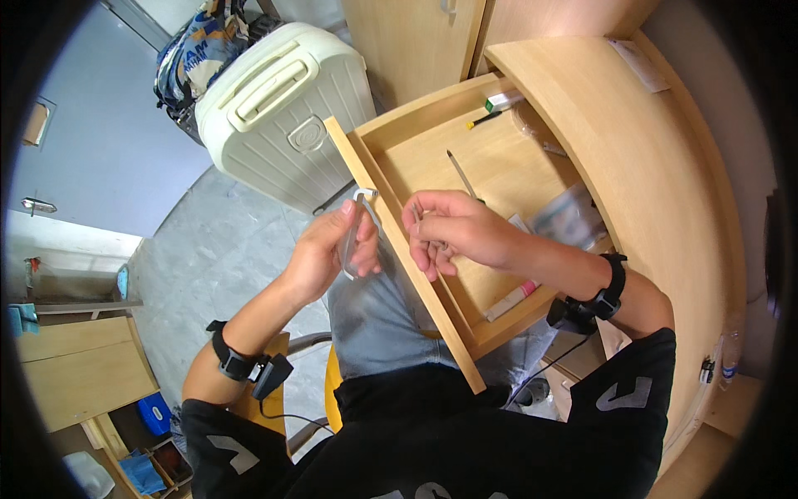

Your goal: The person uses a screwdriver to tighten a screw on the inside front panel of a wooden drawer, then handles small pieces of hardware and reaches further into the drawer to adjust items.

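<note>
My left hand (320, 247) is closed round a flat, clear plastic piece (351, 245), held upright just outside the front board of an open wooden drawer (405, 258). A white curved piece (366, 195) shows at its top; whether it belongs to the plastic or to the drawer front, I cannot tell. Over the drawer's near part, my right hand (453, 229) has its fingers curled, thumb and forefinger pinched together. What they hold, if anything, is too small to name. A slim, dark-tipped rod (462, 173) lies in the drawer beyond that hand.
In the drawer lie a yellow-and-black screwdriver (484, 121), a white-and-green small box (504, 101), a clear plastic bag (570, 219) and a white-and-pink slim pack (512, 300). A wooden desktop (657, 166) overhangs it at right. A cream suitcase (287, 125) stands beyond the drawer.
</note>
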Available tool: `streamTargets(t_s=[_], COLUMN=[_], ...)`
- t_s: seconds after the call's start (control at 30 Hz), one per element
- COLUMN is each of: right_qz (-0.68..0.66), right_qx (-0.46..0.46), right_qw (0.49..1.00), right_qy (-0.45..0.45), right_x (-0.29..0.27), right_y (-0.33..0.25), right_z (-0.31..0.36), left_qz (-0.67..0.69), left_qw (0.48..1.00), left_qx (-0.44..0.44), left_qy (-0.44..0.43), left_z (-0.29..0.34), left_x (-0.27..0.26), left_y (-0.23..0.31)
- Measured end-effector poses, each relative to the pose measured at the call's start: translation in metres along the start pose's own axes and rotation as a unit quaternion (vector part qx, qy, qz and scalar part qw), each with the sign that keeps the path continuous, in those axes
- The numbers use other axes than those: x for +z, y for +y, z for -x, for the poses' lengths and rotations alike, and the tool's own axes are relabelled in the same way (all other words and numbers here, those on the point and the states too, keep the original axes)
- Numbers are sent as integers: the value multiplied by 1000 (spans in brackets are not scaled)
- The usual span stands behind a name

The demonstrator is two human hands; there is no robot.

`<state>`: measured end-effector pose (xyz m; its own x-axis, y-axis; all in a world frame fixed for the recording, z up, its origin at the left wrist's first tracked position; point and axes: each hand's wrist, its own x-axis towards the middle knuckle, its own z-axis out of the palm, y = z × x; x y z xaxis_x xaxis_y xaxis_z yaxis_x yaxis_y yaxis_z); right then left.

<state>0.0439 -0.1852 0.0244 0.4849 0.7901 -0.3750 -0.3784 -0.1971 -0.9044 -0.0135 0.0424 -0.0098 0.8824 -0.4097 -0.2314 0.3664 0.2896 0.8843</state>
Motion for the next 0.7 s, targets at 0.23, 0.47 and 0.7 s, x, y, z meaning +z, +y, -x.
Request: streamTargets(t_s=[0.23, 0.47, 0.7], right_qz=[-181, -205, 43], right_qx=[40, -22, -247], right_qw=[982, 977, 967], right_qy=[40, 61, 42], right_x=[2, 8, 35], right_y=[9, 10, 8], right_z=[-1, -1, 8], left_qz=[92, 18, 28], left_qw=[994, 992, 993], left_qx=[-9, 116, 90], left_qy=[-65, -34, -64], left_z=[7, 10, 21], left_x=[6, 14, 18], left_y=[7, 9, 0])
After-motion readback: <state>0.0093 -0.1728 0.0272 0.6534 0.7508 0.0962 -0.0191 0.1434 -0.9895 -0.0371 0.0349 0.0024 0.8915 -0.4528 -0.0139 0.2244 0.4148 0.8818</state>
